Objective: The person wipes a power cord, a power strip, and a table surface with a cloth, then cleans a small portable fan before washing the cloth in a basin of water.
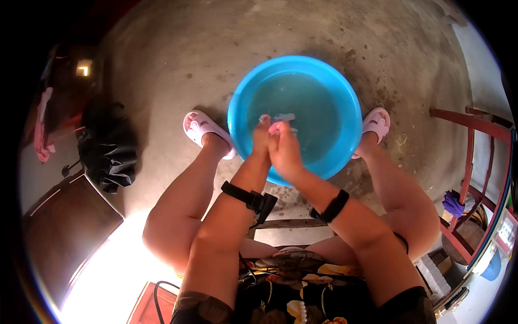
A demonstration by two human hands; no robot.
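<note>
Over the near-left part of a blue basin (348,110) on the concrete floor (178,59), the left hand (261,140) and right hand (286,154) meet, fingers clamped on a white-and-pink cloth (285,116). Print on a pale package (506,233) is too small to read. Pink sandals (200,125) flank the basin; a black bundle (108,148) sits left, a red frame (480,123) right.

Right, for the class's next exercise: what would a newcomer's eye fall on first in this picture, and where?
The bright blue round basin of cloudy water likely stands out first, on the concrete floor between two pale pink slippers. Over its near-left part, the left hand and right hand meet at what looks like a small whitish cloth.
</note>
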